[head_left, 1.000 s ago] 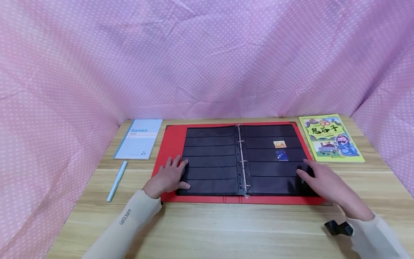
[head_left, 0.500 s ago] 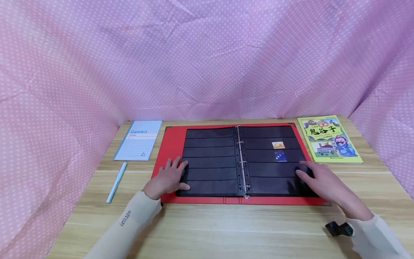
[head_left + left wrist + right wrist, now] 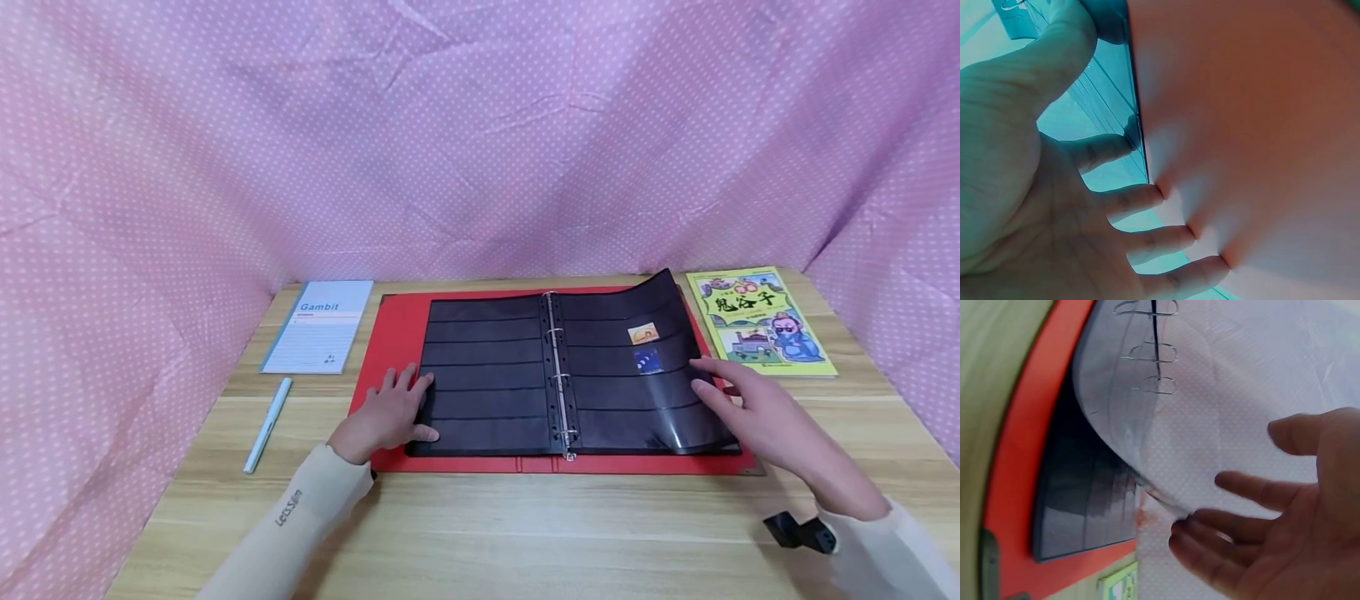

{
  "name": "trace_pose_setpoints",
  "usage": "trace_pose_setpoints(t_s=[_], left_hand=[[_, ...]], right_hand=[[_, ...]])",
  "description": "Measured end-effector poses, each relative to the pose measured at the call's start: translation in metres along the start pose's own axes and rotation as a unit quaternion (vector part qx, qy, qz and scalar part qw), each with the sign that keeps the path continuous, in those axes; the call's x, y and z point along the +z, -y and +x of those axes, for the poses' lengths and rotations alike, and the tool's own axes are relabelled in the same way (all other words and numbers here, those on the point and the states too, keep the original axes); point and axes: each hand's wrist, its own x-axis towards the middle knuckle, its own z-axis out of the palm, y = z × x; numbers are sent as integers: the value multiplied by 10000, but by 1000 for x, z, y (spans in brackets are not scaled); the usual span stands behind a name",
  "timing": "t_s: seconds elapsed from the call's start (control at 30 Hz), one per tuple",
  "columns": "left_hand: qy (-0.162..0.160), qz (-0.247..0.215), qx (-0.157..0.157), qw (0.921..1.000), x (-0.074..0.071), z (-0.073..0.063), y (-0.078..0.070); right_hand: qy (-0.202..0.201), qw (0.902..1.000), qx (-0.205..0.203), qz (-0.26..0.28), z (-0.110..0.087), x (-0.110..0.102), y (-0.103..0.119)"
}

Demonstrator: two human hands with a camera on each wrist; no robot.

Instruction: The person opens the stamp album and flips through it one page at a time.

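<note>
A red ring binder (image 3: 396, 321) lies spread on the table, its black strip-pocket pages held by metal rings. My left hand (image 3: 384, 418) rests with fingers spread over its left cover and the edge of the left page (image 3: 487, 354). At the right, my right hand (image 3: 768, 412) raises the outer edge of the right page (image 3: 611, 396), which bends upward. In the right wrist view, fingertips (image 3: 1180, 536) meet that page's edge while the thumb stands apart. Two small stamp-like pictures, one orange (image 3: 642, 333) and one dark blue (image 3: 648, 361), sit in the raised page's pockets. Another black page (image 3: 1088, 519) shows beneath.
A pale blue notebook (image 3: 318, 333) and a light blue pen (image 3: 267, 425) lie left of the binder. A yellow comic-style book (image 3: 761, 321) lies to its right. Pink dotted cloth (image 3: 480, 150) hangs behind the wooden table (image 3: 480, 533).
The right page lay flat before; its outer edge is now lifted and curved by my right hand, which has shifted slightly right. My left hand keeps its place.
</note>
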Motion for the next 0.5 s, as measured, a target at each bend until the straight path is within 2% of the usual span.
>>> trace_pose_setpoints(t_s=[0.27,0.37,0.5], left_hand=[[40,-69,-13,10000,0,0,0],[59,-83,-11,9999,0,0,0],[67,-80,-12,9999,0,-1,1]], right_hand=[[221,9975,-600,301,0,-7,8],[-62,9926,-1097,509,2,-10,9],[-566,9790,-1760,857,4,-15,8]])
